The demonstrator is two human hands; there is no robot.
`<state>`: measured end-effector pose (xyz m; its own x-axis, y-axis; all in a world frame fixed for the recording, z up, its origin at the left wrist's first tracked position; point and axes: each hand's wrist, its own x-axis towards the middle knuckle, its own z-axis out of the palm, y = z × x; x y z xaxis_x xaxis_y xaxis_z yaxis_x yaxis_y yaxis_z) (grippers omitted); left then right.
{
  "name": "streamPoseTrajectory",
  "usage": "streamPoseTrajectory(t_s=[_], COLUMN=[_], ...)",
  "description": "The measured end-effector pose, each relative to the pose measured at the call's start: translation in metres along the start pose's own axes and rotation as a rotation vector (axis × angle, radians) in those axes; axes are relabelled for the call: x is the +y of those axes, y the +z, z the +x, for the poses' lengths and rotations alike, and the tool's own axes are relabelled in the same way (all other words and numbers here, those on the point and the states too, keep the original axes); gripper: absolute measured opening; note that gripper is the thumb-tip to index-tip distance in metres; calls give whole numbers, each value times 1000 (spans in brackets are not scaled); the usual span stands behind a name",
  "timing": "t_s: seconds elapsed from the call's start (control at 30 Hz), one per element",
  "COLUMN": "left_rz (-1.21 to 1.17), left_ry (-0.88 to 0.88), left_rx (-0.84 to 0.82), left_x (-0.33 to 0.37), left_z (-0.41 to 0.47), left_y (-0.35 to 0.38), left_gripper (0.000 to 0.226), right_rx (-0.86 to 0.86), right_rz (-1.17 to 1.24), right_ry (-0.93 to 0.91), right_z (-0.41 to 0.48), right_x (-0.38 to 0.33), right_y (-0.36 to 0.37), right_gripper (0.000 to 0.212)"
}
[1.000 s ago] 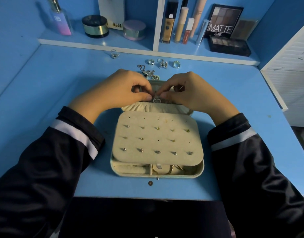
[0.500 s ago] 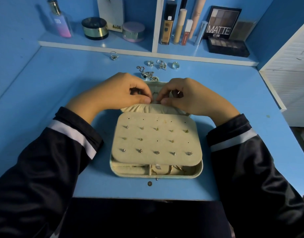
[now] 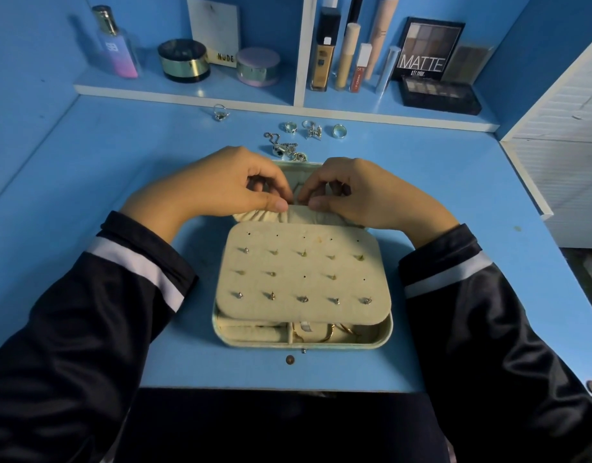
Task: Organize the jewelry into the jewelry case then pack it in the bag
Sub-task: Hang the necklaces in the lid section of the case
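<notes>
Currently both hands are pinched together at the far edge of the jewelry case, 12 o'clock from the earring panel. Left hand and right hand meet thumb to thumb over the gathered fabric pocket in the lid. Fingers are curled closed on something small between them, or on the pocket's edge; it's hidden, so I cannot tell which, or which hand carries it.

Case sits open mid-desk, long axis running 9 to 3. Panel lies flat over the base with studs already pushed in; the base's near compartments show at 6 o'clock, a gold hoop in the right one.

Key relation for the next pick: the loose pieces lie at 12 o'clock from the hands, just beyond the lid.
- chain: nearest, touching or nearly touching the lid's far rim, about 1 o'clock of the left hand, strung roughly 10 to 4
- three rings: a row running 9 to 3, farther out, the rightmost at 12 o'clock of the right hand
- lone ring: farthest, near the shelf, 12 o'clock of the left hand

My read: left hand is closer to the chain and lone ring, right to the ring row. Either way it's a straight forward reach over the lid. No bag in view.
</notes>
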<state>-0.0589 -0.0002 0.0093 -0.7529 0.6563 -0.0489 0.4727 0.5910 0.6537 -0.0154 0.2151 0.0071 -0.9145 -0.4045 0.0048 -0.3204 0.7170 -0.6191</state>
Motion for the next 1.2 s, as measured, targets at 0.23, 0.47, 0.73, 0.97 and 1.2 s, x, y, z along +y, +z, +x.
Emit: streamPoseTrajectory(t_s=[0.23, 0.47, 0.73, 0.97, 1.2], left_rz=[-28, -62, 59, 207, 162], left_ry=[40, 141, 90, 117, 133], left_rx=[11, 371, 468, 401, 332], left_x=[-1, -17, -52, -71, -70], left_z=[1, 13, 53, 80, 84], left_y=[1, -3, -7, -16, -23], left_gripper=[12, 11, 17, 19, 12], right_rx=[36, 299, 366, 314, 241], right_rz=[36, 143, 49, -102, -228], right_ry=[9, 96, 124, 115, 91], right_z=[-1, 10, 59, 95, 106], right_x=[0, 12, 22, 28, 31], right_y=[-2, -8, -15, -13, -7], right_gripper=[12, 12, 13, 13, 15])
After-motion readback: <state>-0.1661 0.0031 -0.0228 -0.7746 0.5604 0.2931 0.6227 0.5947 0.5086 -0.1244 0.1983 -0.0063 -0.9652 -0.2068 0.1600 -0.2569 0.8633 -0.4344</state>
